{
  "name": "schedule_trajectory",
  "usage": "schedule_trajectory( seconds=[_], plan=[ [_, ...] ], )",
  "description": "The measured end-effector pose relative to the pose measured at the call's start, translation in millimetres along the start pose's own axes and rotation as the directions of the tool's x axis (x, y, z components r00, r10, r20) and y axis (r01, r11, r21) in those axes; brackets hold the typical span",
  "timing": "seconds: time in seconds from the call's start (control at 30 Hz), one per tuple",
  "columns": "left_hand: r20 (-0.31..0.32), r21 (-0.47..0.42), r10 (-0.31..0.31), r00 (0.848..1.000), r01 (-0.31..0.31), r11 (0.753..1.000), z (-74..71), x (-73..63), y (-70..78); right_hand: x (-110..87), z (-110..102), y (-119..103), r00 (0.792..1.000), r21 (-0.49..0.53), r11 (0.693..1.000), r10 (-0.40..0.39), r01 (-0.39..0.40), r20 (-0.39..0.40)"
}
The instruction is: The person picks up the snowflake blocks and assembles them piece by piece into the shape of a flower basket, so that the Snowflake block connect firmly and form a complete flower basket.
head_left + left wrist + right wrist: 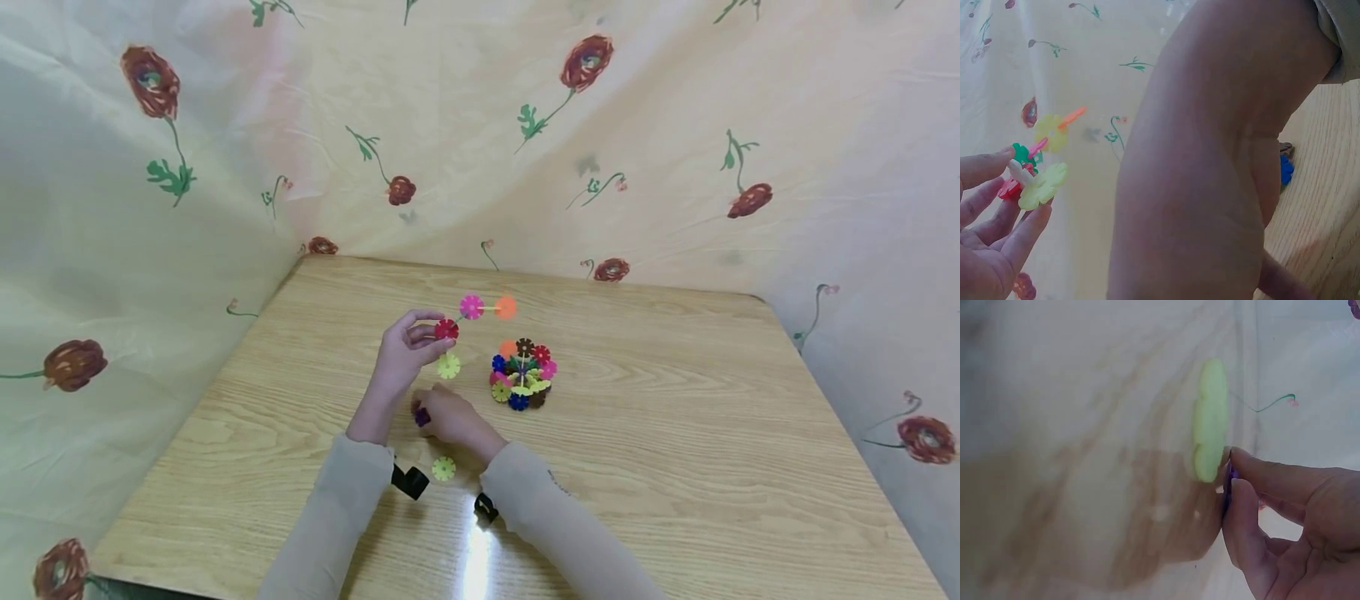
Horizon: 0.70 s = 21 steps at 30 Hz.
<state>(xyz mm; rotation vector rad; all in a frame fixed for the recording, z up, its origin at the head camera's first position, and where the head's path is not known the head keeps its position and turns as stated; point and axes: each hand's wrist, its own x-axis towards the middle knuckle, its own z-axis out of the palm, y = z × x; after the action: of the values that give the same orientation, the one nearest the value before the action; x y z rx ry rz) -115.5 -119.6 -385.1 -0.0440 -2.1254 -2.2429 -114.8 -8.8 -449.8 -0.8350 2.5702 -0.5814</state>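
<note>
My left hand [402,354] is raised over the table and grips a chain of joined plastic flower discs by its red disc [446,330]. On this chain are also a pink disc [472,307], an orange disc [506,307] and a pale yellow disc [1043,186]; a green disc [1024,154] shows among them in the left wrist view. Lower and nearer, my right hand [452,417] pinches a purple disc [422,417] between thumb and finger. A single pale yellow disc [444,468] lies flat on the table between my wrists.
A round cluster of many-coloured joined discs [522,375] sits on the wooden table [675,433], right of my hands. Flowered cloth [465,133] hangs behind and beside the table. A bare forearm [1191,162] blocks much of the left wrist view.
</note>
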Motion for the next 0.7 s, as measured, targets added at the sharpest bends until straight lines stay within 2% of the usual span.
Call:
schedule_trajectory(
  seconds=[0.17,0.53,0.6,0.7],
  plan=[
    [0.016,0.043,-0.021,1.0,0.021,0.999,-2.2,-0.5,5.1,-3.5,-2.3,3.3,0.999,0.023,0.999,0.036,-0.036,0.005],
    [0.025,0.081,-0.024,0.999,0.022,0.996,-6.3,0.1,6.8,-17.2,-8.9,12.7,0.998,-0.017,0.998,0.066,-0.066,-0.02],
    [0.025,0.085,-0.024,0.999,0.021,0.996,-7.2,0.1,7.2,-21.0,-11.5,15.1,0.997,0.007,0.997,0.076,-0.076,-0.028],
    [0.027,0.084,-0.025,0.999,0.022,0.996,-8.2,0.2,7.9,-28.8,-18.9,19.1,0.996,0.107,0.991,0.086,-0.083,-0.026]
  ],
)
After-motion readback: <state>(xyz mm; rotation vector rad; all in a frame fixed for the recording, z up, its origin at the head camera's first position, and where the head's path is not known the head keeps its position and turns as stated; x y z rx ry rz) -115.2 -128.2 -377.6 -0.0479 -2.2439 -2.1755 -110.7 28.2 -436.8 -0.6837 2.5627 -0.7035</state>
